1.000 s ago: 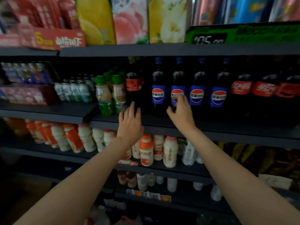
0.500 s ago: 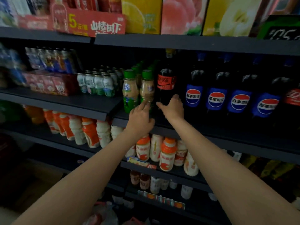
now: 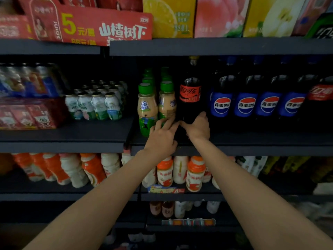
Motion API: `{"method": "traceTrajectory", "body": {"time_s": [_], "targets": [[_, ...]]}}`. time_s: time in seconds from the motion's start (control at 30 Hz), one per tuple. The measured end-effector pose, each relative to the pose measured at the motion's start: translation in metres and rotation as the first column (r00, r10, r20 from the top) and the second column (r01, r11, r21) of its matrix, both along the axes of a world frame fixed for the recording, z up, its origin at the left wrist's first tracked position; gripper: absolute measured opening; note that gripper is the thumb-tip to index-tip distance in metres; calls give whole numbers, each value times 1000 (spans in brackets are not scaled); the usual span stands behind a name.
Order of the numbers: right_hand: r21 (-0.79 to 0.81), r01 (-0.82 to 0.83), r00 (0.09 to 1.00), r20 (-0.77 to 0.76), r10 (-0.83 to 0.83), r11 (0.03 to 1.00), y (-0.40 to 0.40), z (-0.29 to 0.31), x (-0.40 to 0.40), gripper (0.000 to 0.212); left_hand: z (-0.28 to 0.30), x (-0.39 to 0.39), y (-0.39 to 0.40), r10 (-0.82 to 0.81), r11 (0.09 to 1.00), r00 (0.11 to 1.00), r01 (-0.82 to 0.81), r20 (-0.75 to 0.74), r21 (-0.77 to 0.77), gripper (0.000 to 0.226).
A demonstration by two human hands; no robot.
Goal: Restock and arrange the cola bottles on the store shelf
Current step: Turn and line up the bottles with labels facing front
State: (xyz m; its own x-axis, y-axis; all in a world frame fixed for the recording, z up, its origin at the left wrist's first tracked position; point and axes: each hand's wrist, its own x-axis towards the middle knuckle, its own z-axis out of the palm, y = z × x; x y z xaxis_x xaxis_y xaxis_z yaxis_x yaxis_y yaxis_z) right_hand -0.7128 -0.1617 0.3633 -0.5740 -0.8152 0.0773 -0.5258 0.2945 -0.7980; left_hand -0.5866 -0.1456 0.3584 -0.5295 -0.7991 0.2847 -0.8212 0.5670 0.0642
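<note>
Shelf (image 3: 234, 150) of dark metal is stretching across in front of me at chest height, and both my arms are reaching to its front edge. My right hand (image 3: 197, 129) is curling around the lower body of a tall dark cola bottle with a red label (image 3: 190, 98), thumb on its left side and fingers wrapping the right. My left hand (image 3: 162, 139) is lying just beside it with fingers fairly straight, the fingertips (image 3: 173, 123) touching the bottle's lower left side; I cannot tell whether they are gripping it.

The bottle is standing upright near the front of the shelf. On its left, two beige drink bottles with green caps and green bases (image 3: 147, 109) are standing close against it. On its right, a row of dark cola bottles with blue labels bearing a red, white and blue roundel (image 3: 257, 103) is running along, with another red-labelled cola bottle (image 3: 319, 98) at the far right.

Below, white and orange plastic milk-drink bottles (image 3: 180, 172) are filling the next shelf down.
</note>
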Motion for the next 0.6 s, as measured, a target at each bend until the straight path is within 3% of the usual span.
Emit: {"method": "traceTrajectory", "body": {"time_s": [0.27,0.4,0.6], "targets": [[27,-59,997,49,57,998,-4,5,-7,57,-2,-9,-6,-115,981,992,122,-58,152,70],[51,-123,988,103,117,991,-1,9,-15,46,3,-20,-9,-96,940,977,153,-193,306,75],[18,-198,974,116,194,980,0,10,-23,48,10,-32,-13,-5,889,924,178,-381,421,76]]}}
